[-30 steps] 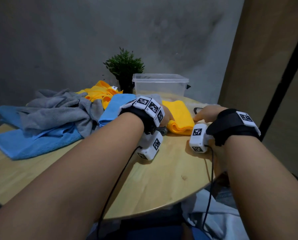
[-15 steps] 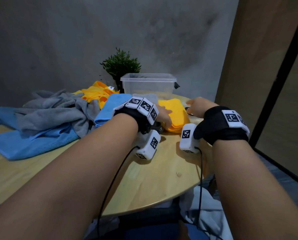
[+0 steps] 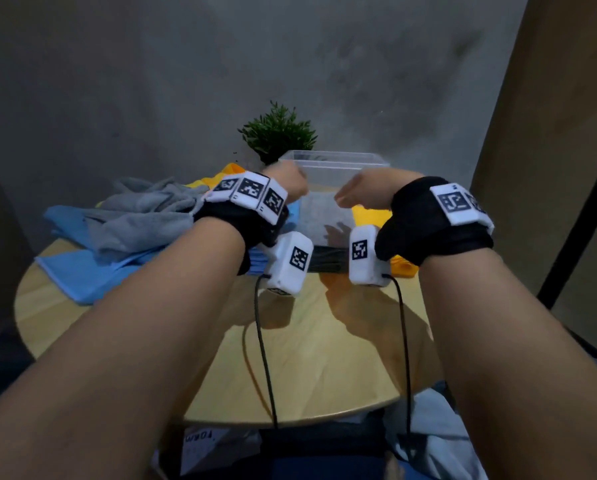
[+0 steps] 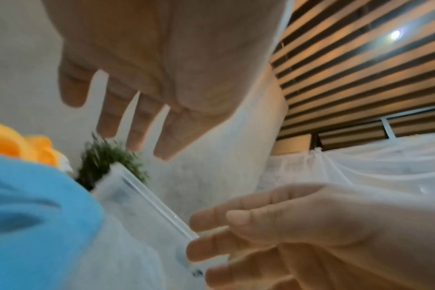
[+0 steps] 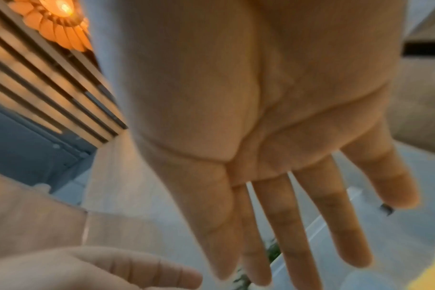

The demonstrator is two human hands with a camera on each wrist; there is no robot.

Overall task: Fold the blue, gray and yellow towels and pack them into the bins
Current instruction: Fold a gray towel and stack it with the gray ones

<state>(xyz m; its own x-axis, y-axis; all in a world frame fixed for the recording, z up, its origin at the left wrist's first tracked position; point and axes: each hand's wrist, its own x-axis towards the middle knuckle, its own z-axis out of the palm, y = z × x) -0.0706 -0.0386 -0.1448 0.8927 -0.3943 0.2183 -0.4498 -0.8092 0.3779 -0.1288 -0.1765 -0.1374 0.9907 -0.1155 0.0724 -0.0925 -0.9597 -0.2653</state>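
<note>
Both hands, left point(image 3: 286, 183) and right point(image 3: 369, 190), fingers spread, holding nothing, reaching for bin point(image 3: 335, 164). Grip both rim sides evenly, pull toward folded towels point(image 3: 369, 216).

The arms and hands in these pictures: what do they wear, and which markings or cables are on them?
Both forearms are bare, with no sleeves. Each wrist has a black strap with white square-patterned tags on top. A white camera box with the same kind of tag hangs under each wrist, and a thin black cable runs down from each box. The left hand and right hand are bare.
</note>
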